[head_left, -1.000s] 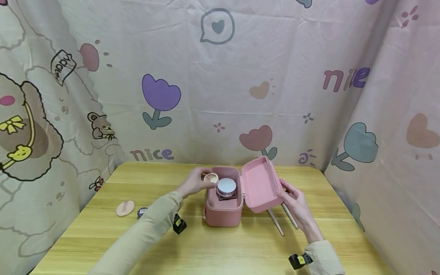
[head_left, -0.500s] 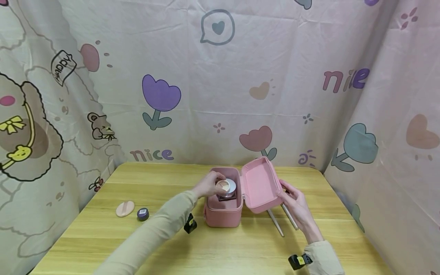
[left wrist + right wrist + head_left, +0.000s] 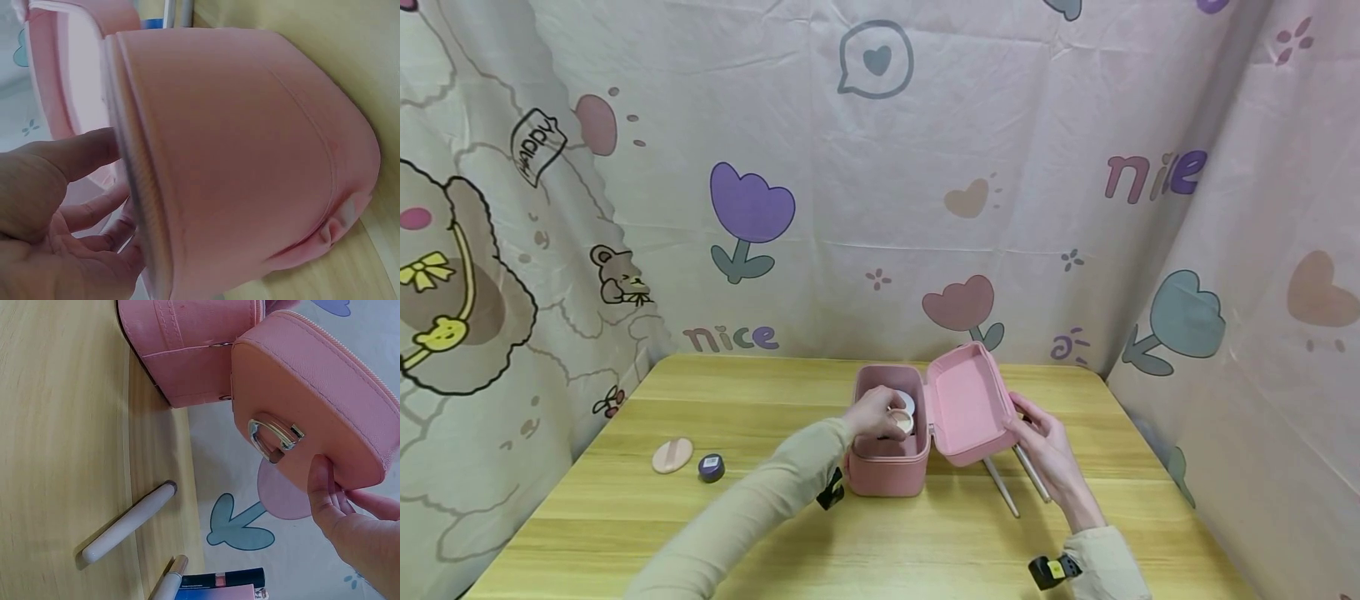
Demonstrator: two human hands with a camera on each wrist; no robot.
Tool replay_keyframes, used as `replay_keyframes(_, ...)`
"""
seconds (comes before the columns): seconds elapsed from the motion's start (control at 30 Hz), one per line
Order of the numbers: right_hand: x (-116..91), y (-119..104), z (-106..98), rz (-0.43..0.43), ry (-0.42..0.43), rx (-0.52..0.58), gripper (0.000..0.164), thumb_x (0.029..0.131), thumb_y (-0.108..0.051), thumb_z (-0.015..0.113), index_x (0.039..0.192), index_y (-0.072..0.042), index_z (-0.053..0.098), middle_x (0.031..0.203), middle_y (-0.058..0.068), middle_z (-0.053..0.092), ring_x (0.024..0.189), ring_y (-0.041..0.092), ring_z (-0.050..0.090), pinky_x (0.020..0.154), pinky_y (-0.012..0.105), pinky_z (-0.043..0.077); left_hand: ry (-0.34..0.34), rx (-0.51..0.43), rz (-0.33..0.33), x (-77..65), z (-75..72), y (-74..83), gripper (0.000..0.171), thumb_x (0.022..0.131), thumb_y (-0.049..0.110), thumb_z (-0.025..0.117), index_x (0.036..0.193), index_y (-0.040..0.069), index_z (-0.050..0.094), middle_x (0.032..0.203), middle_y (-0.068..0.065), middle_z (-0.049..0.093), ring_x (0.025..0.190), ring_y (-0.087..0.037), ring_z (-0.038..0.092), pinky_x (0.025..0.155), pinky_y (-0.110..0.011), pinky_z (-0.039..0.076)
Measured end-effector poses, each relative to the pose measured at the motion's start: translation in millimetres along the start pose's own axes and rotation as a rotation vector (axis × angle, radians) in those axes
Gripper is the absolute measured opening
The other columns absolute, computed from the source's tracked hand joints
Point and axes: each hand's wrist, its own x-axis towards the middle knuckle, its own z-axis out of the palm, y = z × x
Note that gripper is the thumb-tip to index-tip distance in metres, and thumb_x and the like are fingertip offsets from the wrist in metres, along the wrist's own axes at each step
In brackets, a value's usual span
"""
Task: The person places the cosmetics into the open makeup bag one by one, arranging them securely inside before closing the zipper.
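My left hand (image 3: 874,412) reaches into the open pink cosmetic case (image 3: 887,477). It pinches a small round makeup compact (image 3: 901,423) with a pale, multi-shade face. Just behind the compact, a round white-lidded jar (image 3: 908,402) is partly covered by my fingers. In the left wrist view the case wall (image 3: 237,144) hides my fingertips and the compact. At the right, my right hand (image 3: 1047,450) holds the edge of the hinged lid (image 3: 970,402), thumb on its outer face. That outer side, with a handle (image 3: 275,437), appears in the right wrist view.
A pink powder puff (image 3: 673,456) and a small dark purple pot (image 3: 711,467) lie on the table's left. Brushes (image 3: 1002,487) lie below the lid. A black tube (image 3: 231,578) and a blue-pink box (image 3: 219,592) lie beyond them. Patterned curtains enclose the table.
My left hand has moved right and down into the case with the compact, passing in front of the white-lidded jar. The purple pot has come into full view. My right hand stays on the lid.
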Motion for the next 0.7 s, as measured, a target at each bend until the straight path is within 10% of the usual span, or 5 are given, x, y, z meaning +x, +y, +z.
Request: replay_keyframes(0.7, 0.6, -0.1, -0.6, 0.009, -0.004, 0.004, 0.063, 0.1, -0.007, 0.056, 0.153, 0.011, 0.027, 0.131, 0.003, 0.046, 0.111, -0.001, 0.057, 0.093, 0.013, 0.052, -0.046, 0.039, -0.143, -2.5, 14.9, 4.6, 0.033, 0.072, 0.009, 0.088, 0.097, 0.005, 0.066, 0.09, -0.004, 0.059, 0.084, -0.017, 0.048, 0.079, -0.029, 0.043)
